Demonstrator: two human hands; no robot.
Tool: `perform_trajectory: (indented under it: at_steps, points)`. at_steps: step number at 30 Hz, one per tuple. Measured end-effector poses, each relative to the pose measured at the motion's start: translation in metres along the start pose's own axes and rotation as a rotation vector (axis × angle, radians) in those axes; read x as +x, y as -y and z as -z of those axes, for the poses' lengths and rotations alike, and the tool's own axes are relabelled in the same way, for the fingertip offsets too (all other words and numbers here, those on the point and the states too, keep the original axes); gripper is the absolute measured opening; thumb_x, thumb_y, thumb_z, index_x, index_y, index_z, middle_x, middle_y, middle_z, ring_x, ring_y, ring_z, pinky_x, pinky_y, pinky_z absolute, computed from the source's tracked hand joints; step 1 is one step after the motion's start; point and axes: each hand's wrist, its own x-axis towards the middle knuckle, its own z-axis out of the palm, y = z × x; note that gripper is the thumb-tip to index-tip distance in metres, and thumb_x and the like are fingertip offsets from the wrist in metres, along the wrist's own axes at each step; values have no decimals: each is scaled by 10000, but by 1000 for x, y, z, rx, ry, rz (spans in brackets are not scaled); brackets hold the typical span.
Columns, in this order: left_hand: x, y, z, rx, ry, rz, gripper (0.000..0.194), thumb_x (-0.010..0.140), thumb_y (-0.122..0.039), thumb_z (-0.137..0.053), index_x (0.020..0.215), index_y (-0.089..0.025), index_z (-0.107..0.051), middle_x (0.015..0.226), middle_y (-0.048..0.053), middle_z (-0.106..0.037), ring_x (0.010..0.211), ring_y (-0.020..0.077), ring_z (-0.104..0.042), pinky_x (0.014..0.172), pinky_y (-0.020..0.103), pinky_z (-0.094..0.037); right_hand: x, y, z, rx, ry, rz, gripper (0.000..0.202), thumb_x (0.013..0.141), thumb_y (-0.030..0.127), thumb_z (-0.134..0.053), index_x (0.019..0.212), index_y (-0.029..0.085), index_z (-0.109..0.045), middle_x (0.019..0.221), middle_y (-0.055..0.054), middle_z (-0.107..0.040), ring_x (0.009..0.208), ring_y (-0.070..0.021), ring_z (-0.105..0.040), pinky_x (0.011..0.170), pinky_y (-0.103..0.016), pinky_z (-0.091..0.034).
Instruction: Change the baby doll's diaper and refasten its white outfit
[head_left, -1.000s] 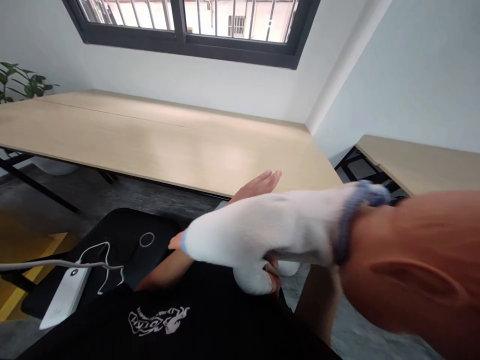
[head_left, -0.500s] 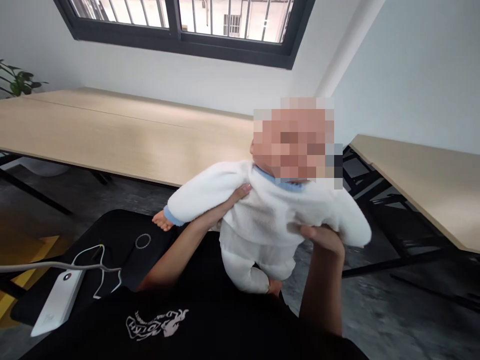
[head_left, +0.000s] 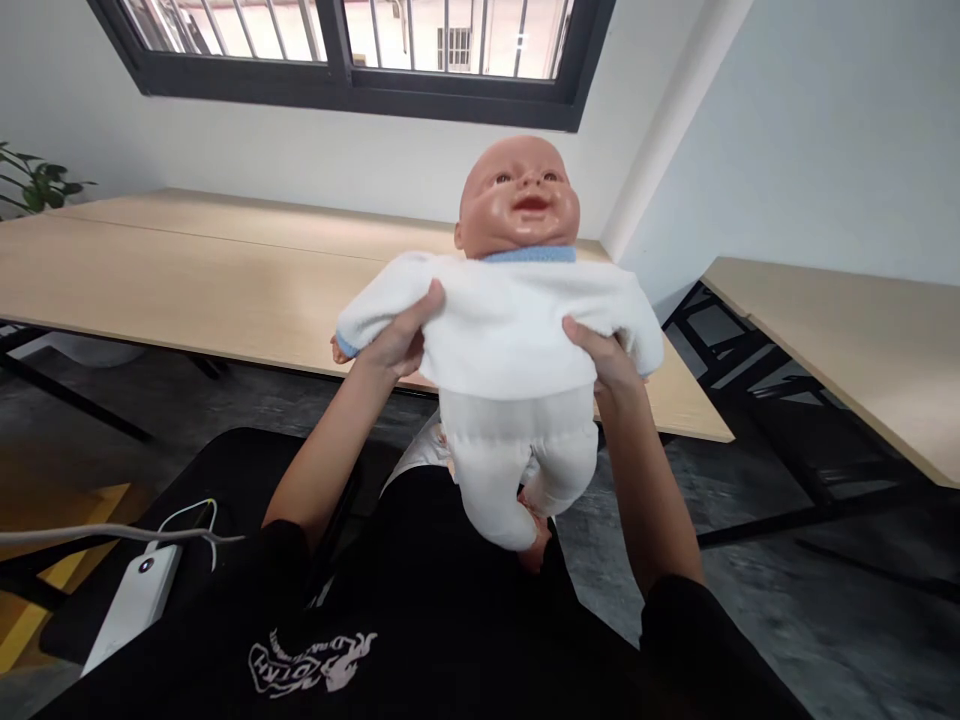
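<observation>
A baby doll (head_left: 517, 330) in a white top with a blue collar and white trousers is held upright in front of me, facing me. My left hand (head_left: 409, 340) grips it under the arm on the left, thumb on the chest. Under the other arm, my right hand (head_left: 607, 355) clasps the doll, its thumb also on the front of the top. The other fingers of both hands are mostly hidden behind the body. The doll's bare feet hang crossed above my lap.
A long wooden table (head_left: 225, 280) stands behind the doll along the wall, below a barred window (head_left: 345, 80). Another table (head_left: 847, 340) is at the right. On a black chair (head_left: 247, 470) at the left lies a white power bank (head_left: 139, 605) with a cable.
Both hands have lifted the doll up and slightly to the left, away from my body. It was tilted and now hangs straighter, with my arms more stretched out.
</observation>
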Motion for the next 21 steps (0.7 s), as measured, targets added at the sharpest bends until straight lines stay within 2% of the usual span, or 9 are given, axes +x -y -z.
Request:
perform_trajectory:
  at_steps: [3, 6, 9, 12, 16, 21]
  points:
    - [30, -8, -6, -73, 41, -59, 439, 1003, -500, -599, 1228, -126, -637, 1185, 110, -740, 1355, 296, -606, 1223, 462, -446, 26, 2, -3, 42, -28, 38, 673, 602, 548, -946, 1139, 212, -718, 1295, -65, -730, 1255, -313, -674, 1034, -394, -619]
    - [55, -8, -4, -132, 106, -4, 365, 949, -397, -673, 1181, -116, -654, 1150, 98, -758, 1232, 296, -678, 1154, 454, -512, 48, 0, -4, 71, -38, 36, 704, 614, 535, -948, 1183, 210, -689, 1327, -52, -717, 1288, -285, -655, 1077, -357, -590]
    - [78, 7, 5, -169, 104, 80, 335, 884, -346, -722, 1136, -128, -684, 1038, 53, -779, 1061, 246, -732, 1030, 387, -582, 64, -10, -3, 59, -32, 8, 675, 695, 510, -914, 1233, 191, -660, 1337, -66, -712, 1317, -262, -637, 1103, -338, -566]
    - [97, 28, 15, -181, 72, 163, 282, 861, -300, -722, 1082, -127, -693, 943, 37, -783, 954, 205, -735, 953, 338, -593, 78, -25, 0, 44, -21, -45, 571, 810, 444, -847, 1271, 177, -640, 1332, -73, -714, 1289, -228, -655, 1097, -329, -561]
    - [112, 53, 22, -194, 8, 242, 184, 950, -273, -606, 1039, -125, -671, 850, 38, -772, 979, 200, -725, 996, 356, -565, 92, -46, 5, 74, -10, -104, 482, 852, 400, -820, 1246, 178, -654, 1262, -63, -746, 1186, -217, -708, 1057, -333, -589]
    - [122, 68, 24, -124, -13, 305, 296, 1012, -408, -564, 1042, -130, -662, 812, 41, -758, 988, 209, -695, 1041, 394, -528, 101, -56, 7, 58, -42, -138, 445, 953, 289, -720, 1349, 128, -595, 1189, -51, -763, 1063, -145, -725, 1046, -305, -558]
